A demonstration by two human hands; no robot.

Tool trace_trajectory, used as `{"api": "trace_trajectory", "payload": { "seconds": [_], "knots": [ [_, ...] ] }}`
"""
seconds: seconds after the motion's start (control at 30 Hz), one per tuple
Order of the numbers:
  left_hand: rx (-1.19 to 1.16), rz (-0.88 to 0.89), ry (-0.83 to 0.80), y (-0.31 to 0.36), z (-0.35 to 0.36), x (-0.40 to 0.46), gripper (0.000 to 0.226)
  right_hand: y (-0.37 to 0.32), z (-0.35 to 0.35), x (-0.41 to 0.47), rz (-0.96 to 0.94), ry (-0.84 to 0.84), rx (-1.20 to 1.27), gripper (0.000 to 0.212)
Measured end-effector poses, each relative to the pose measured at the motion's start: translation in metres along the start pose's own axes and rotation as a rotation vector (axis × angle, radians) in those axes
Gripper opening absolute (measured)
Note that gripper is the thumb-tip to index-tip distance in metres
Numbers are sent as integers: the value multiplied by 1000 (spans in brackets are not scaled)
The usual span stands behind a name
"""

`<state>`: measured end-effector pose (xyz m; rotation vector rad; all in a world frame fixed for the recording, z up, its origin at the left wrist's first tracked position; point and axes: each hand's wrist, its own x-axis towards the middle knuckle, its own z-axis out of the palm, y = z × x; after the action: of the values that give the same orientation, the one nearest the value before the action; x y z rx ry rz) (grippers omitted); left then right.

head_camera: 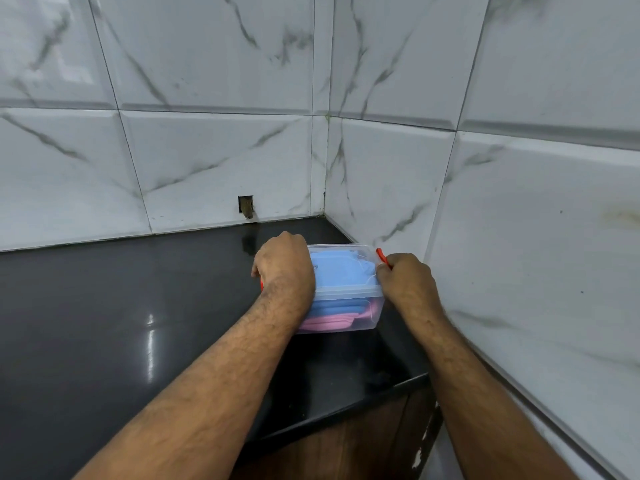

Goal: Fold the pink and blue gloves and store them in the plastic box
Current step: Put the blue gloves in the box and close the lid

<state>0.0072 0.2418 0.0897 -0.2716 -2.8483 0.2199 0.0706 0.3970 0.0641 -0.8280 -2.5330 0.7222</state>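
Plastic box [346, 299] with a clear lid [343, 271] stands on the black surface [121, 306], close to the corner of the tiled walls [519, 220]. Inside it the blue gloves [332, 310] lie folded on top and the pink gloves [325, 323] under them, both visible through the transparent side.

I judge the box to be light and stiff, with thin walls that can bend a little under pressure. The gloves look soft, so they may push the lid up slightly. The red clips at the two short ends seem the best places to take hold. The right clip [382, 257] is raised, and the left one shows only as a small red edge.

Left hand [284, 265] rests over the left end of the lid, fingers curled down over the edge, pressing it. Right hand [405, 278] is closed around the right clip.

The surface is glossy and reflects light, so the box can probably slide on it if pushed from the side. The walls are white marble-like tiles, and there is a small rough hole [246, 206] low in the back wall. A wooden cabinet front [346, 445] is below the surface edge.
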Motion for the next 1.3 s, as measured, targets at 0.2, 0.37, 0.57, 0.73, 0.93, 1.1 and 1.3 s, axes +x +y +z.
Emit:
{"api": "trace_trajectory", "payload": {
  "seconds": [0.2,0.37,0.57,0.73,0.93,1.1,1.3],
  "knots": [
    [-744,-172,353,-21,26,-17,35,1,15,-26,-43,4,389,48],
    [-1078,150,378,-19,73,-59,60,5,34,-48,-95,225,595,46],
    [-823,274,277,-11,96,-45,74,15,59,-72,-295,451,585,32],
    [-699,400,352,-7,108,-34,80,10,62,-78,-366,469,223,24],
    [-616,472,343,-6,116,-19,103,7,59,-79,-384,394,-8,58],
    [-539,535,182,-6,122,-6,94,2,57,-82,-505,264,-45,51],
    [-535,533,178,-8,118,-13,96,-2,59,-79,-492,229,-55,48]
  ]
}}
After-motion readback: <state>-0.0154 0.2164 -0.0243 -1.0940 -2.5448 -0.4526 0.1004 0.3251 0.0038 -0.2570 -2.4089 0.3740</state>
